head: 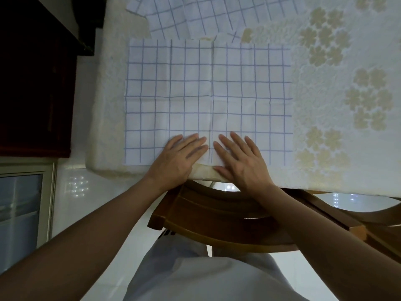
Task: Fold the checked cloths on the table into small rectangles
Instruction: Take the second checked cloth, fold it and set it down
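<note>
Smoothing: my left hand (180, 155), right hand (238, 157) lay flat on white blue-checked cloth (208, 88), near edge of table (325, 174) | next — I judged — pinch corners, fold

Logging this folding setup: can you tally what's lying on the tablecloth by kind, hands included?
Spread checked cloth: 1
Pile of overlapping checked cloths: 1 (its cloths cannot be counted)
Hands resting flat on that cloth: 2, left hand, right hand
Total: 4
</note>
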Demonstrator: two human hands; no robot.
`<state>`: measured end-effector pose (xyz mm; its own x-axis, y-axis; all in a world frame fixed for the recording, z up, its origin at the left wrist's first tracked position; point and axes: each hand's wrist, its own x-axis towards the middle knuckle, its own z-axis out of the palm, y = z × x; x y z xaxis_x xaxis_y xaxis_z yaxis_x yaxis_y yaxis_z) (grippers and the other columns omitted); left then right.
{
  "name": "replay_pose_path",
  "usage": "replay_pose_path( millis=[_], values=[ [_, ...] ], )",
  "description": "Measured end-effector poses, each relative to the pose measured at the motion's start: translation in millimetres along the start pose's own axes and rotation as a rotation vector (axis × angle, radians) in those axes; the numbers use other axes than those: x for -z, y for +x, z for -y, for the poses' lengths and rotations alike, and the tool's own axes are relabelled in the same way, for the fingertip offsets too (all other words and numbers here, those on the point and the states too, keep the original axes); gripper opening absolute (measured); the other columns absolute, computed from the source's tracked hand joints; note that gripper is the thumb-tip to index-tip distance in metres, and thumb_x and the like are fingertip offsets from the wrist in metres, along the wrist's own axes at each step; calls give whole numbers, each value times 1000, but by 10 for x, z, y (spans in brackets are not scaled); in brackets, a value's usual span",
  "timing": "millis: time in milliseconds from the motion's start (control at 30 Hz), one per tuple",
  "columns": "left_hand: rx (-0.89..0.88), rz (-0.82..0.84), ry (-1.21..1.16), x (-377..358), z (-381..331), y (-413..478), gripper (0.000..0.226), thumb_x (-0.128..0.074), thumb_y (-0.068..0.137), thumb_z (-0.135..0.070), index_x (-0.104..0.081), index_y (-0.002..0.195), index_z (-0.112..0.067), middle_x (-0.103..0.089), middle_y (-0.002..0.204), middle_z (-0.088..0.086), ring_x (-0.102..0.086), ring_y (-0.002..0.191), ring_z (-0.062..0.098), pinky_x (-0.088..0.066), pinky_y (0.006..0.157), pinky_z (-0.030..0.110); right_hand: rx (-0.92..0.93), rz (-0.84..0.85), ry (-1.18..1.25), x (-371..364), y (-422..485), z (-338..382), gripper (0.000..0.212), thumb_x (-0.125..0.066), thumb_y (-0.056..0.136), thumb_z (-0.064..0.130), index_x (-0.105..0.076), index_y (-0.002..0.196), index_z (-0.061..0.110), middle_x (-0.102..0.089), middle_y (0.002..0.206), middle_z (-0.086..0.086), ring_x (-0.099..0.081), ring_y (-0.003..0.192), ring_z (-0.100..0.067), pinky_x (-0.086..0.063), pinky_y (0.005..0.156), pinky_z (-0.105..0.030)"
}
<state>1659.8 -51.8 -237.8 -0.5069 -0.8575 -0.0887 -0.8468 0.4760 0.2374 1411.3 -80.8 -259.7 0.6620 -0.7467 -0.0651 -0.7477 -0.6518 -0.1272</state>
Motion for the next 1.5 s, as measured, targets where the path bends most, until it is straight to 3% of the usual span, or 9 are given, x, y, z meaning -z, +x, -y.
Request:
replay_pose_path(
  millis=[233, 367, 567, 767, 967, 1167, 1333, 1433, 1500],
  values=[
    [-7, -3, -61, 25, 49, -14, 50, -35, 96, -12, -48, 144, -8, -47, 151, 11, -39, 143, 24, -31, 118, 45, -28, -66, 16, 9, 17, 78, 61, -40, 104, 54, -39, 153, 17, -38, 158, -11, -28, 149, -32, -27, 118, -55],
    [-14, -40, -100, 16, 14, -44, 48, -50, 97, -4, -46, 145, -6, -47, 151, 11, -39, 143, 24, -32, 117, 44, -10, -82, 30, -3, -32, 69, 58, -49, 104, 39, -34, 155, 15, -35, 159, -13, -28, 149, -33, -30, 116, -55],
    [20, -42, -30, 51, 98, -321, 77, -68, 74, 19, -46, 144, -3, -49, 148, 16, -45, 139, 28, -38, 114, 45, -40, -32, 21, 79, -247, -93, 74, -66, 91, 7, -30, 156, 14, -27, 163, -8, -22, 151, -31, -28, 119, -53],
    [63, -86, -10, 25, 137, -574, 85, -75, 59, 26, -54, 137, 0, -56, 140, 19, -54, 131, 30, -43, 108, 46, -33, -41, 49, 187, -470, -143, 61, -53, 97, 3, -37, 153, 16, -37, 159, -6, -30, 148, -28, -34, 117, -50],
    [84, -93, -66, 62, 64, -723, 81, -72, 61, 27, -55, 136, 1, -57, 138, 20, -56, 129, 31, -43, 108, 46, -77, 5, 77, 304, -690, -198, 75, -68, 90, 7, -34, 155, 20, -37, 159, -1, -33, 148, -25, -33, 118, -46],
    [85, -117, -159, 265, -118, -825, 66, -79, 72, 13, -58, 134, 0, -60, 136, 16, -59, 125, 29, -52, 101, 45, -80, -42, 191, 481, -898, -177, 51, -33, 102, 28, -42, 151, 22, -45, 154, 0, -42, 142, -25, -40, 109, -42],
    [134, -214, -160, 426, -282, -990, 60, -81, 73, 9, -63, 129, 0, -64, 131, 14, -62, 120, 27, -45, 105, 37, -24, -95, 206, 581, -1016, -166, 47, -53, 99, 21, -50, 147, 21, -52, 149, 1, -44, 141, -25, -46, 105, -44],
    [172, -179, -154, 530, -354, -1116, 64, -83, 67, 14, -65, 126, -1, -66, 128, 14, -65, 117, 28, -47, 102, 41, 0, -70, 210, 608, -1091, -136, 52, -54, 97, 18, -47, 148, 22, -52, 149, 1, -45, 141, -24, -49, 104, -44],
    [155, -180, -139, 585, -360, -1153, 50, -75, 75, 10, -67, 123, -1, -68, 125, 15, -67, 113, 28, -48, 100, 44, 10, -39, 187, 591, -1122, -109, 58, -61, 94, 13, -45, 150, 24, -51, 149, 2, -45, 140, -23, -50, 104, -43]
  ],
)
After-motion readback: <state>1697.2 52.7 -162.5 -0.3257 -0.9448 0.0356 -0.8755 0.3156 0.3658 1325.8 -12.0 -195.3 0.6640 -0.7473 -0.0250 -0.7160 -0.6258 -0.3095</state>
